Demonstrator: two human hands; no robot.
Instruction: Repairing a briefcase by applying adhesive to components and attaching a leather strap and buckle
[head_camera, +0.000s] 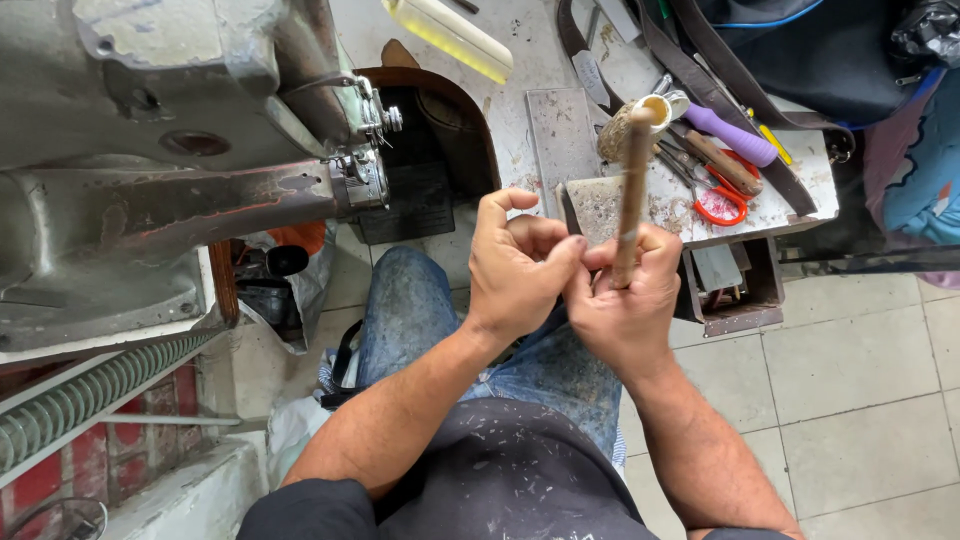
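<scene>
Right hand (628, 300) clenched around a long brown stick-like tool (632, 195), grip low on the shaft, shaft rising nearly upright above the knuckles, upper end level with the worktop (790, 205); left hand (515, 270) pressed against the right, fingertips (568, 252) pinched together at the base of the tool, whatever sits between them too small to tell; both hands held above a lap in blue jeans (410, 305), just in front of the worktop edge. On the worktop: red-handled scissors (722, 200), a purple-handled tool (735, 135), a wooden-handled tool (722, 162), dark straps (700, 85) trailing across; a yellow-edged brush (450, 35) lying farther back. To the left, a worn grey sewing machine arm (170, 200), needle head (365, 165) well apart from the hands; pale tiled floor (860, 400) below.
</scene>
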